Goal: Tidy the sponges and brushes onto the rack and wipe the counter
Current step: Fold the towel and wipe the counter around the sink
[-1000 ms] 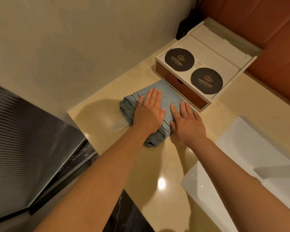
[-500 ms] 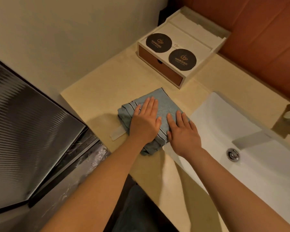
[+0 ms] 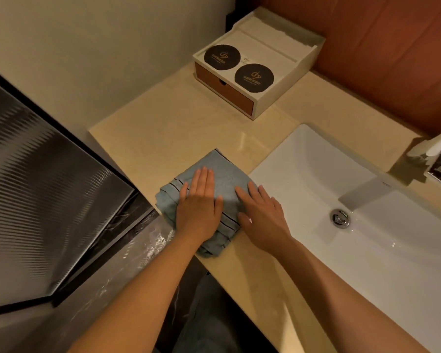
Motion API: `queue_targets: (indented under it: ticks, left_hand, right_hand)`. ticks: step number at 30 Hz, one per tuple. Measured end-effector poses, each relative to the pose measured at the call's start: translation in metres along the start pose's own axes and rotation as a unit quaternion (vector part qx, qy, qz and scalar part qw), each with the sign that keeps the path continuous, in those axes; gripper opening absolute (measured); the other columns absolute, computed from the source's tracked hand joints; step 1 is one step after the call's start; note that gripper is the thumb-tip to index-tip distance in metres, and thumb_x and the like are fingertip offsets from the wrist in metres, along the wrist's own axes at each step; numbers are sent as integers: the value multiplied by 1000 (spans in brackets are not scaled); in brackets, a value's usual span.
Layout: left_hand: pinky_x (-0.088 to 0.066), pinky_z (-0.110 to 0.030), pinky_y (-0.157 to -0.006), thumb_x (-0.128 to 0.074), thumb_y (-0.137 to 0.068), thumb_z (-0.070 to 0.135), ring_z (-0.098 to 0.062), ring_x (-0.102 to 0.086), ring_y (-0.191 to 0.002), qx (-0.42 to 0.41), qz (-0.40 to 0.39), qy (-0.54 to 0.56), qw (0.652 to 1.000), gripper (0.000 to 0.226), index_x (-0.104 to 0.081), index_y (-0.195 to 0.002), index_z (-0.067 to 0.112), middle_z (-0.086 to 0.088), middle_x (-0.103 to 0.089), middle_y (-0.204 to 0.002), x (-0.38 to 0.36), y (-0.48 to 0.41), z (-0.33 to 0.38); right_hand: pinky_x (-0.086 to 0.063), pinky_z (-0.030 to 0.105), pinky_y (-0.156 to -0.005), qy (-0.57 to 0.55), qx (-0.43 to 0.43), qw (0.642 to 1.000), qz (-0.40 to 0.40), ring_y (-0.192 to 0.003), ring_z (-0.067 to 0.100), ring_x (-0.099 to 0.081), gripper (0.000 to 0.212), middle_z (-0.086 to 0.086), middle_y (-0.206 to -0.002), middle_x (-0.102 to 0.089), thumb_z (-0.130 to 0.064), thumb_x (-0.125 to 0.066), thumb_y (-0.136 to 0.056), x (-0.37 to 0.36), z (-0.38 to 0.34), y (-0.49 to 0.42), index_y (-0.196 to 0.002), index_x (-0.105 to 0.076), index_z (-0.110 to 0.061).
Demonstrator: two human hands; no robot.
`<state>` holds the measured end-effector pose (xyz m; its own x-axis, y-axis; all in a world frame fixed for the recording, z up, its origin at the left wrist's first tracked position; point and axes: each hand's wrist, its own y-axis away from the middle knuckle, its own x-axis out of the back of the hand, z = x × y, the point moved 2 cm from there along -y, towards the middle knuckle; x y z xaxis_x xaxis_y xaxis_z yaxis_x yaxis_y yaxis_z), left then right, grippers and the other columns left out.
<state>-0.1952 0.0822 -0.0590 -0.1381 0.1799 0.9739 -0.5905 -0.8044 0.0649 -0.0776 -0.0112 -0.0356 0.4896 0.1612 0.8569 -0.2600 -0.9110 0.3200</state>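
Wiping is the step in hand, as I judge it from the remote feed.

- The beige stone table point(image 3: 178, 123) runs from its front edge back to the wall.
- A folded blue-grey cloth point(image 3: 222, 171) with dark stripes lies near the front edge, just beside the left corner of the sink point(image 3: 303, 169).
- The left hand point(image 3: 199, 210) lies flat on the cloth's middle.
- The right hand point(image 3: 262, 215) sits at the cloth's right side, fingertips on the fabric and heel over bare table.
- The fingers point(image 3: 204, 177) of both hands are straight and slightly spread. They press down and clasp nothing.

Notes on doing it well:
- Keep both palms low so the fold does not ruck or open.
- Overlap the passes and work the full depth of the table.
- Steer the cloth's loose near corner, which hangs at the table's lip, away from the drop.
- Mind the sink rim on the right, where a flat hand could slip over it.

Surface and room:
- A pale plaster wall point(image 3: 99, 47) stands behind, and a rust-brown panel point(image 3: 392, 47) is at the far right.
- A dark ribbed glass panel point(image 3: 49, 187) fills the left.
- The table is glossy, with a lamp glare near its middle, so I expect low friction.
- The white sink shows water streaks around the drain point(image 3: 339, 218).
- A white drawer box point(image 3: 285, 80) sits in the far corner with two dark round coasters point(image 3: 222, 57) on top.
- I cannot identify the items at the right edge.
- No sponges, brushes or rack are in view.
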Motion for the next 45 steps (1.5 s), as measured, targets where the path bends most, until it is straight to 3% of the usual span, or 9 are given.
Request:
queue_targets:
  ticks: [7,13,16,18,23,26,29,36,45]
  left_hand:
    - [-8,-39,-117,-30,-98,35,-15,-3,-146,4,-12,2,1000,60,-8,-150,14,-3,-8,-159,3,-5,4]
    - [-15,-41,-115,-15,-92,40,-21,-14,-145,-28,-14,-31,999,64,-16,-148,10,-9,-18,-157,2,-35,15]
    - [-19,-42,-114,-12,-91,41,-23,-20,-144,-37,-21,-38,998,66,-21,-147,7,-11,-22,-155,1,-49,24]
    - [-24,-43,-112,-15,-91,40,-25,-26,-142,-36,-29,-41,998,65,-26,-146,5,-13,-28,-153,1,-58,32]
    - [-31,-44,-109,-19,-91,40,-26,-34,-139,-68,-38,-28,997,65,-33,-143,3,-14,-35,-150,-1,-76,53]
    - [-11,-42,-116,-3,-85,47,-22,-8,-146,-88,-84,3,993,75,-9,-149,7,-11,-10,-158,-2,-90,68]
    - [-2,-40,-117,-17,-92,45,-21,2,-146,-109,-132,49,984,70,-1,-150,9,-8,0,-159,3,-111,81]
    - [-26,-37,-112,-25,-90,38,-22,-37,-137,-285,-67,-31,956,63,-35,-142,6,-11,-39,-148,7,-146,69]
    - [-39,-40,-104,-33,-88,38,-24,-47,-130,-319,-35,-2,947,60,-45,-136,3,-13,-49,-140,-12,-176,97]
  right_hand:
    - [-25,40,-111,-230,-124,965,24,-138,29,-28,57,12,-152,-30,-32,-44,-97,5,32,-9,-146,-23,-10]
    - [-44,29,-79,-471,-208,856,45,-93,17,-53,31,1,-105,-57,-17,-53,-91,11,37,-26,-122,-51,-9]
    - [-50,37,-83,-527,-253,805,100,-98,26,-57,26,4,-98,-57,-16,-59,-87,17,49,-32,-112,-54,-10]
    - [-52,42,-85,-544,-263,786,131,-94,27,-57,22,7,-96,-56,-14,-58,-87,25,54,-35,-108,-55,-7]
    - [-51,26,-61,-578,-252,745,219,-76,13,-58,13,1,-86,-56,-8,-50,-92,37,58,-33,-104,-51,-3]
    - [-53,31,-62,-562,-266,732,277,-77,17,-58,10,-1,-85,-56,-7,-50,-92,44,67,-39,-102,-52,-5]
    - [-52,44,-72,-530,-278,733,323,-83,27,-58,8,0,-86,-57,-6,-52,-91,57,76,-49,-96,-54,-11]
    - [-50,44,-80,-483,-287,745,361,-83,27,-58,13,-2,-84,-60,-5,-55,-87,82,92,-64,-90,-58,-17]
    - [-50,37,-77,-494,-317,707,394,-83,26,-58,9,-1,-82,-59,-6,-56,-88,102,119,-79,-93,-60,-12]
